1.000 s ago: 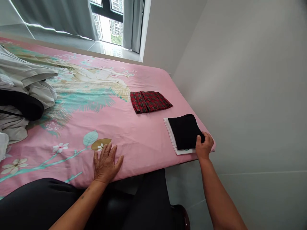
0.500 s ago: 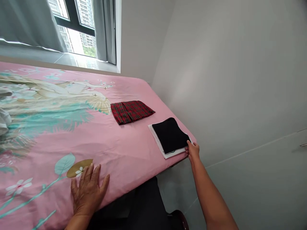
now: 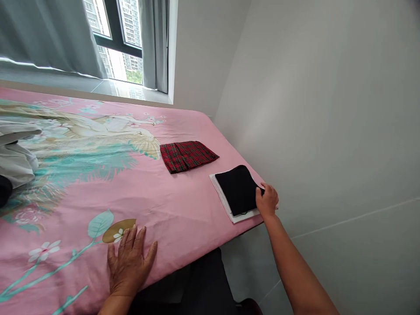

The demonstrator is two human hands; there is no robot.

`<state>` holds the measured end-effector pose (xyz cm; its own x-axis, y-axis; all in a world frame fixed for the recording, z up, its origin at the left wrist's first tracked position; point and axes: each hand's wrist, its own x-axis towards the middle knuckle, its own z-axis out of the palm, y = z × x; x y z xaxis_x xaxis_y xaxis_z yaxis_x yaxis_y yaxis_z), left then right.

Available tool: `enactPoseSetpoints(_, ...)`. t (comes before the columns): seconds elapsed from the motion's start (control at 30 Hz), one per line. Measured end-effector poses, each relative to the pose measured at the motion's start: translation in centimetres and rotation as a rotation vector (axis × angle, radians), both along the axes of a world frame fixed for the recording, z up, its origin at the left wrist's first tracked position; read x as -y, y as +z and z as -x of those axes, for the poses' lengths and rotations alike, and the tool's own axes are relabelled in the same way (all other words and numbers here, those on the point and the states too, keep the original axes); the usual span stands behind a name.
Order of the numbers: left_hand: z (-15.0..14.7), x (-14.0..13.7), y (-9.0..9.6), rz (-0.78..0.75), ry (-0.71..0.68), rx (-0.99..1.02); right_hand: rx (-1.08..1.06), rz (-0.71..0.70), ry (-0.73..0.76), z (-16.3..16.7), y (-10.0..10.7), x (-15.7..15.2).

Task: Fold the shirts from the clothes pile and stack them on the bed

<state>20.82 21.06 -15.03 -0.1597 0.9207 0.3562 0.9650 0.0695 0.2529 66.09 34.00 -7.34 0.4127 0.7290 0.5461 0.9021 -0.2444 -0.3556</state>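
Observation:
My left hand [image 3: 131, 261] lies flat with fingers spread on the pink bedspread [image 3: 183, 232], near the bed's front edge. At the bed's right corner, my right hand [image 3: 267, 200] is closed on the right end of a folded black garment [image 3: 236, 189], with a bit of black cloth showing between thumb and forefinger. The black garment rests on a folded white garment [image 3: 226, 209], whose left and front borders stick out beneath it. Farther back lies a folded red plaid garment [image 3: 188, 156], apart from both hands.
A heap of white and black clothing [image 3: 16, 155] sits at the left on the bed. A grey wall [image 3: 311, 131] runs close along the bed's right side. Behind the bed are a window [image 3: 120, 48] and grey curtains [image 3: 49, 39].
My right hand has shifted from the front right corner of the black garment up over its right end. The view has turned slightly left, showing more of the clothing heap. My left hand stays flat.

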Motion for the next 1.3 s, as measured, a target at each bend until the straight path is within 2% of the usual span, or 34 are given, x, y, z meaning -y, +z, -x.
enactPoseSetpoints(0.07,0.0,0.1,0.0,0.003,0.008,0.007,0.076,0.095,0.077,2.7,0.2,-1.1)
enactPoseSetpoints(0.17,0.0,0.1,-0.1,-0.005,0.004,0.011,0.078,0.289,0.196,6.0,-0.2,-3.1)
enactPoseSetpoints(0.3,0.0,0.2,0.1,-0.001,-0.009,-0.012,0.094,0.499,0.396,7.2,-2.0,-5.1)
enactPoseSetpoints(0.4,-0.2,0.2,0.4,0.022,0.009,-0.024,0.123,0.519,0.448,6.7,-2.5,-5.4)
enactPoseSetpoints(0.5,-0.4,0.2,0.8,0.043,0.020,-0.031,0.073,0.556,0.447,6.7,-1.8,-5.2)
enactPoseSetpoints(0.6,-0.4,0.3,1.1,0.066,0.023,-0.031,0.060,0.515,0.409,7.8,-0.7,-5.3)
enactPoseSetpoints(0.7,-0.4,0.3,1.0,0.075,0.029,-0.037,0.121,0.481,0.483,9.5,-0.4,-5.8)
enactPoseSetpoints(0.87,-0.2,0.3,0.6,0.047,0.016,-0.037,0.121,0.637,0.553,11.2,-1.1,-7.2)
enactPoseSetpoints(1.0,-0.2,0.6,0.7,0.045,0.024,-0.026,0.001,0.729,0.552,10.9,-0.1,-7.9)
enactPoseSetpoints(1.13,-0.2,0.7,0.8,0.046,0.009,-0.022,0.017,0.618,0.532,10.7,0.5,-7.3)
enactPoseSetpoints(1.3,0.3,0.3,0.5,0.052,0.000,0.028,0.207,0.573,0.486,12.4,-1.7,-5.7)
